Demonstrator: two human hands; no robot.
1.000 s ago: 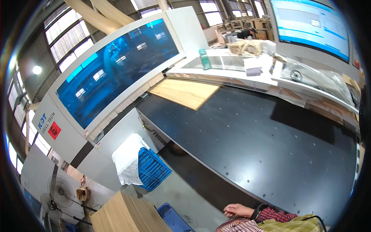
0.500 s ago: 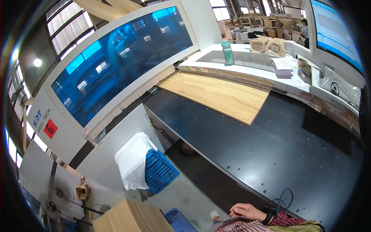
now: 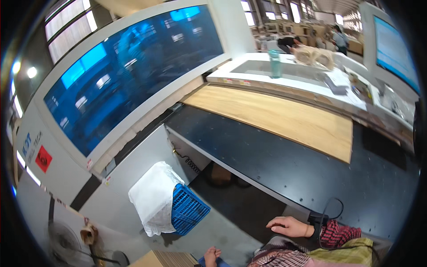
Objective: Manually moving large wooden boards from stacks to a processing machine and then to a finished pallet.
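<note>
My right hand (image 3: 291, 226) hangs low beside the near edge of the dark machine table (image 3: 249, 153). Its fingers are loosely stretched and hold nothing; a black band and cable circle the wrist. My left hand (image 3: 212, 256) shows at the bottom edge, small and partly cut off, next to a stack of boards (image 3: 167, 259). Its fingers look slightly apart, with nothing visible in them. On the table lies a long wood-grain panel (image 3: 275, 120), its far left end at the opening under the machine's blue window (image 3: 138, 66). Neither hand touches it.
A blue plastic crate (image 3: 189, 209) draped with a white cloth (image 3: 151, 198) stands on the floor left of the table. On the white ledge are a green bottle (image 3: 275, 64) and papers (image 3: 338, 82). A monitor (image 3: 393, 51) stands right. Two people are in the background.
The panel reaches farther right across the table, out from the machine. My left hand has come into view at the bottom. My right hand's fingers have stretched out more. The view has shifted.
</note>
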